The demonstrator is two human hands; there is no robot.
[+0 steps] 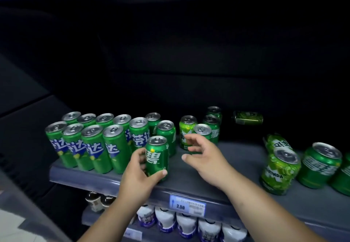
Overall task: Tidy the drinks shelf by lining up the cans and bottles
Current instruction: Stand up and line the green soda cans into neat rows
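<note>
Grey shelf (233, 168) in a dark cabinet, price tag (187, 205) reading 2.50 on the front rail. White bottles (185, 221) on the tier below. Left grip (140, 171) is wrapped round a green can (157, 158), upright at the shelf front. Right grip (204, 156) is just beside it, fingers loosely curled, holding nothing.

Counts:
- about ten slim cans (94, 143) at left, in two rows
- five mid-shelf cans (189, 128)
- one tipped can (248, 117) at rear right
- four right-side cans (320, 166)

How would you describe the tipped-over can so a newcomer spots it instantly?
Start at the grey drinks shelf. Go to its dark back, right of the middle cluster of upright cans. The tipped-over can is the only one lying on its side.
</note>
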